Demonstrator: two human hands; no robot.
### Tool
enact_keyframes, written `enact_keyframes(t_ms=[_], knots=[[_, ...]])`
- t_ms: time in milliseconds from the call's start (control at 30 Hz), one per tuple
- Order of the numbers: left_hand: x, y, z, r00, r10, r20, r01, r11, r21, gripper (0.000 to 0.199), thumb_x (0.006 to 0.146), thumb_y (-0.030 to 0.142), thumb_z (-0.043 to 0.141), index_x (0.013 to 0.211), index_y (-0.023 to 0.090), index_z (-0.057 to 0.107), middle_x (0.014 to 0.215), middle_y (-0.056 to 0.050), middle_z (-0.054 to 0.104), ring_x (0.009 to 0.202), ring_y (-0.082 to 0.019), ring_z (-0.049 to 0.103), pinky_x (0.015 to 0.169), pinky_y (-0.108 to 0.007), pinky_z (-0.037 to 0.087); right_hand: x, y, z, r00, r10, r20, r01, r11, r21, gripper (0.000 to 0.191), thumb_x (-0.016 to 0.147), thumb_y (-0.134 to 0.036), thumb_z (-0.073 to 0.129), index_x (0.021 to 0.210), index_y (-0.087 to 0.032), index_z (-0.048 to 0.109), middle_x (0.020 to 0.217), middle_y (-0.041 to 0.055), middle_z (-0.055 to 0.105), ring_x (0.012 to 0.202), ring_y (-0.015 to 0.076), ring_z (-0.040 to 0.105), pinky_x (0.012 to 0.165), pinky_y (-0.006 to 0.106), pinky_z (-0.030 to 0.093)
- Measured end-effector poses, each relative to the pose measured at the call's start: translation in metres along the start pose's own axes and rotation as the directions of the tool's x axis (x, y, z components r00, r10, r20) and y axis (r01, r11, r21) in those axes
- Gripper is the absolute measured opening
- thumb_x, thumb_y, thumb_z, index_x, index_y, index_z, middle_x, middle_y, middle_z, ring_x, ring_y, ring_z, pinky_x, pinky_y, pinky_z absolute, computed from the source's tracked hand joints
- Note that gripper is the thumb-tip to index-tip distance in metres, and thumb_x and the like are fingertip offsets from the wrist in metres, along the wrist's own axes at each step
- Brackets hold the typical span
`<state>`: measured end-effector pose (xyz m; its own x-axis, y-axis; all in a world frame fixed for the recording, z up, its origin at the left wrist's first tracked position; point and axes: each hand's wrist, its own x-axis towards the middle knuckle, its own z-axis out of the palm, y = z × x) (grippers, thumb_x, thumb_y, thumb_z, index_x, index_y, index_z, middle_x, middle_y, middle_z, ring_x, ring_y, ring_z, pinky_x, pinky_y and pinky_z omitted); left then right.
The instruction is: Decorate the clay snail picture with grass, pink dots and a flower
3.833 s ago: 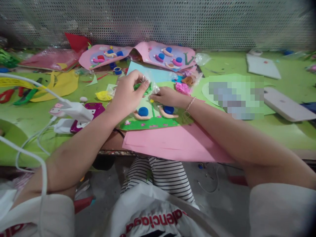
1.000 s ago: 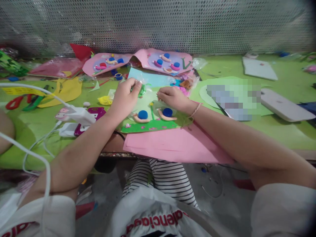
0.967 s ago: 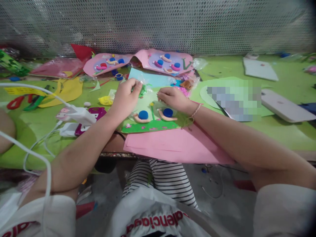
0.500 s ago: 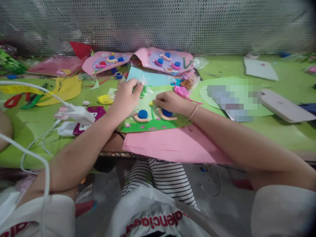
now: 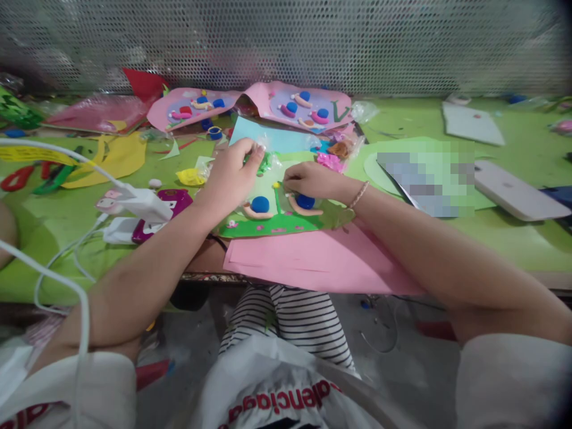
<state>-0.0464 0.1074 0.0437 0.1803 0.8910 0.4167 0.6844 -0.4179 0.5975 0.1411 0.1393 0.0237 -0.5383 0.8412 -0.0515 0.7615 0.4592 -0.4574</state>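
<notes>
My left hand (image 5: 235,179) is closed, thumb against fingers, at a lump of green modelling clay (image 5: 268,161) in clear plastic wrap. My right hand (image 5: 313,180) is bent in a pinch over the green card picture (image 5: 268,226); its fingertips are beside a small yellow clay dot (image 5: 276,185) atop a green stem, and what they hold is hidden. Below the hands, the card carries two clay snails with peach bodies, one with a blue shell (image 5: 260,205) at the left, the other with a blue shell (image 5: 306,202) partly under my right hand.
Pink paper (image 5: 308,262) lies at the table's front edge. Behind stand pink cards with clay snails (image 5: 322,113). Yellow clay (image 5: 191,176), a purple power strip (image 5: 176,202) with white chargers, and scissors (image 5: 56,179) are at the left. A phone (image 5: 504,187) lies right.
My right hand has shifted slightly up and right, its fingertips a little farther from the yellow dot. My left hand stays at the green clay. The view has moved slightly.
</notes>
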Motion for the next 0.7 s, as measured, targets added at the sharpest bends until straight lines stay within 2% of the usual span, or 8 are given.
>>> enact_keyframes(t_ms=[400, 700], knots=[[-0.0005, 0.0021, -0.0012, 0.999, -0.011, 0.03, 0.012, 1.0, -0.017, 0.022, 0.091, 0.033, 0.04, 0.073, 0.021, 0.044, 0.066, 0.001, 0.05, 0.064, -0.014, 0.051, 0.057, -0.027, 0.036, 0.0024, -0.0054, 0.0021, 1.0, 0.003, 0.019, -0.003, 1.0, -0.014, 0.014, 0.078, -0.016, 0.045, 0.069, -0.015, 0.056, 0.072, 0.0014, 0.057, 0.065, 0.0101, 0.046, 0.059, 0.023, 0.031], [-0.0008, 0.0024, -0.001, 0.999, -0.007, 0.038, 0.008, 1.0, -0.029, 0.022, 0.091, 0.033, 0.04, 0.072, 0.021, 0.044, 0.064, 0.001, 0.049, 0.063, -0.014, 0.051, 0.058, -0.028, 0.034, 0.0034, -0.0032, 0.0038, 0.999, 0.027, -0.018, -0.028, 0.998, -0.05, 0.01, 0.078, -0.018, 0.051, 0.073, -0.014, 0.059, 0.072, 0.0021, 0.059, 0.064, 0.0101, 0.047, 0.061, 0.023, 0.032]])
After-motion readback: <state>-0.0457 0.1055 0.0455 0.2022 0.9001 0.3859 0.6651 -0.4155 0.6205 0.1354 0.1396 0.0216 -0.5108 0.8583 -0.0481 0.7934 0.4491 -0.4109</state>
